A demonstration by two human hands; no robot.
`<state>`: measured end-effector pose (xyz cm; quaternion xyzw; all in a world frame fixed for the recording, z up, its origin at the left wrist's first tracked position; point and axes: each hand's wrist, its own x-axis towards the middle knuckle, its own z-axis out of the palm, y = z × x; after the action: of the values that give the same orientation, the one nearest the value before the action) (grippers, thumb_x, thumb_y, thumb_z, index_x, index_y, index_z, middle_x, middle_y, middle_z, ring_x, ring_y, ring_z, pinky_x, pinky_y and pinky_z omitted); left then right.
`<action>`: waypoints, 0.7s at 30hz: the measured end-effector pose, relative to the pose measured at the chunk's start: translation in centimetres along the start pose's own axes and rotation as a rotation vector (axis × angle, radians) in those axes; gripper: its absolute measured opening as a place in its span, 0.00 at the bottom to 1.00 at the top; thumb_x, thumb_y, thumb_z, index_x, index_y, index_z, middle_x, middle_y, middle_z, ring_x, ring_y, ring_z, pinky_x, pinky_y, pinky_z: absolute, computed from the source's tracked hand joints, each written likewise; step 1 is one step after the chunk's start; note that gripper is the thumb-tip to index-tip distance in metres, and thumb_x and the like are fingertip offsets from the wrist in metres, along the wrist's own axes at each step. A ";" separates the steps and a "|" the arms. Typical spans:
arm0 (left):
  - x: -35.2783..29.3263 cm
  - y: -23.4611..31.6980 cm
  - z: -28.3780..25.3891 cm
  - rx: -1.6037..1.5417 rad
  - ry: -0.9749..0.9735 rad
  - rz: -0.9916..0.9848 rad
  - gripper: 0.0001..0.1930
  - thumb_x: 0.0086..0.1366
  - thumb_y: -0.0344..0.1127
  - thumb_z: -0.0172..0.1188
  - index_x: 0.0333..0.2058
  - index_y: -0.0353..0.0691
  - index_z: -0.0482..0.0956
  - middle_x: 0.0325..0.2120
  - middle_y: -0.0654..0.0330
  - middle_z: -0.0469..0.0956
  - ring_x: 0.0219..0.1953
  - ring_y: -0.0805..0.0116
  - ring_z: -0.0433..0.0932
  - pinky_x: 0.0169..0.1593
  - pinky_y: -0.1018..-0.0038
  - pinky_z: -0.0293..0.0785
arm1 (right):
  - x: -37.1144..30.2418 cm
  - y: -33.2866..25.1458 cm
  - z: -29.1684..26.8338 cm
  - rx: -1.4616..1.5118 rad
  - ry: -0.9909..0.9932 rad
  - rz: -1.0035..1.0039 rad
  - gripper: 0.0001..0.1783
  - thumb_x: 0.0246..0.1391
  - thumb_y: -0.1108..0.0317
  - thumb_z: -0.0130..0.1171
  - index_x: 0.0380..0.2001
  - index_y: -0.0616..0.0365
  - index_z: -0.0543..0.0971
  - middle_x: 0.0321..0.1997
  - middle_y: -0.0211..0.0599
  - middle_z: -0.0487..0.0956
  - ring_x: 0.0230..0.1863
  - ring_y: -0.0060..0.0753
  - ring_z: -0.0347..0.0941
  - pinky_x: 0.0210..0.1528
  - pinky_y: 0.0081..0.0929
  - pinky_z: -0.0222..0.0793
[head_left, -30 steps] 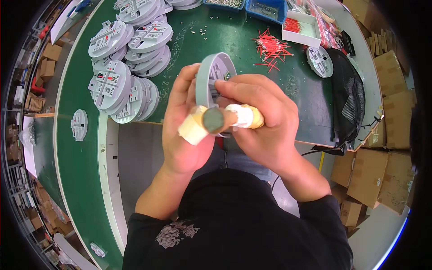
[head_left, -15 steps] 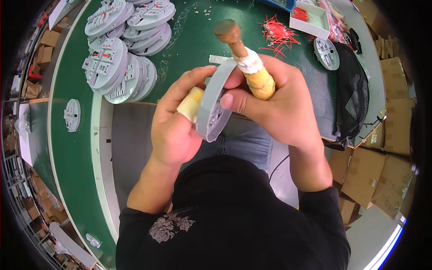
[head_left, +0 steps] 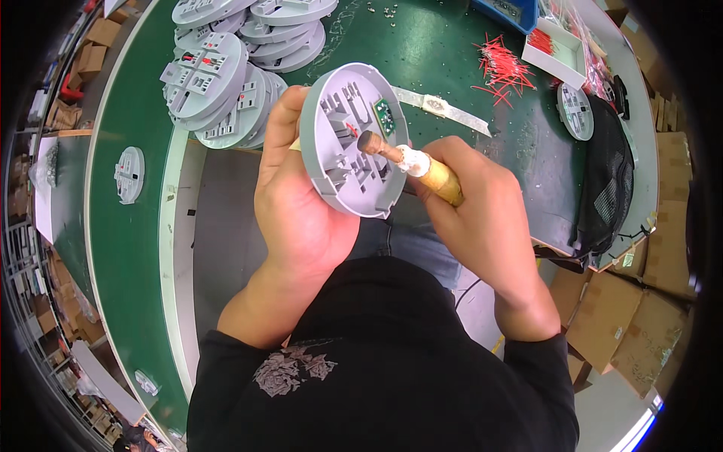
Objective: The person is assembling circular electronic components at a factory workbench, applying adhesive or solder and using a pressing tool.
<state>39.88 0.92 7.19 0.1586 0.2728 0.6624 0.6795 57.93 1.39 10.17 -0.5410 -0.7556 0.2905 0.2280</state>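
My left hand [head_left: 305,215] grips a round light-grey plastic housing [head_left: 363,197] from its left side and below, with the open inside tilted up. In the housing show moulded slots, a small green circuit board [head_left: 385,117] and a bit of red. A yellow wrapping shows partly on the left hand beside the rim. Closed around the yellow handle of a short tool, my right hand [head_left: 486,218] is at the right of the housing. That tool [head_left: 439,179] has a white-wrapped neck and a brown knob-like head, which overlaps the housing's inside; contact cannot be made out.
Stacks of similar grey housings [head_left: 203,79] stand at the left of the green table. Red wires [head_left: 504,71] lie at the back right, near a white box [head_left: 578,75] and blue tray [head_left: 527,16]. A pale strip [head_left: 463,117] lies behind my hands; a black mesh bag [head_left: 606,188] is at right.
The housing has turned from edge-on to show its inside. My right hand has let go of the housing's rim, and the tool's head has come down in front of it.
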 end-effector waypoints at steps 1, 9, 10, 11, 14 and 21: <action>0.0 0.0 0.0 -0.009 0.015 0.023 0.21 0.69 0.21 0.41 0.58 0.42 0.69 0.48 0.52 0.79 0.49 0.61 0.81 0.55 0.61 0.80 | 0.1 0.0 0.1 -0.018 0.008 0.001 0.11 0.50 0.75 0.67 0.38 0.59 0.78 0.31 0.46 0.80 0.33 0.50 0.79 0.35 0.37 0.71; -0.1 -0.1 0.5 0.038 0.089 0.106 0.18 0.71 0.23 0.42 0.58 0.41 0.69 0.45 0.53 0.78 0.44 0.64 0.82 0.52 0.62 0.80 | -0.1 -0.4 0.5 -0.140 0.089 -0.048 0.12 0.50 0.75 0.66 0.38 0.58 0.77 0.31 0.45 0.80 0.34 0.55 0.77 0.35 0.41 0.72; -0.3 -0.1 0.7 0.076 0.100 0.134 0.18 0.72 0.23 0.42 0.58 0.41 0.69 0.44 0.52 0.78 0.43 0.64 0.82 0.52 0.63 0.80 | -0.1 -0.5 0.6 -0.137 0.085 -0.041 0.12 0.50 0.75 0.66 0.39 0.58 0.77 0.31 0.46 0.80 0.34 0.56 0.77 0.35 0.41 0.71; -0.3 -0.2 0.7 0.075 0.101 0.136 0.18 0.72 0.23 0.42 0.58 0.41 0.69 0.44 0.52 0.78 0.43 0.64 0.82 0.52 0.63 0.80 | -0.1 -0.6 0.6 -0.134 0.082 -0.034 0.12 0.51 0.75 0.66 0.39 0.58 0.77 0.30 0.46 0.80 0.34 0.56 0.77 0.35 0.41 0.71; -0.6 -0.8 0.3 0.172 -0.120 0.388 0.19 0.72 0.22 0.41 0.58 0.41 0.70 0.42 0.53 0.75 0.40 0.63 0.81 0.51 0.62 0.80 | -0.1 -0.6 0.4 -0.087 0.031 -0.023 0.11 0.51 0.74 0.66 0.38 0.59 0.77 0.29 0.47 0.79 0.32 0.57 0.77 0.34 0.41 0.71; -0.4 -1.1 -2.4 0.997 -0.131 0.893 0.17 0.67 0.19 0.48 0.50 0.40 0.80 0.39 0.59 0.66 0.35 0.66 0.70 0.45 0.68 0.74 | 0.1 0.2 -1.4 0.013 -0.126 0.032 0.10 0.51 0.73 0.67 0.35 0.60 0.77 0.26 0.49 0.77 0.28 0.58 0.75 0.31 0.43 0.69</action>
<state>39.37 0.15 4.74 0.5909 0.4125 0.6635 0.2010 58.96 1.79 11.07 -0.5322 -0.7577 0.3326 0.1791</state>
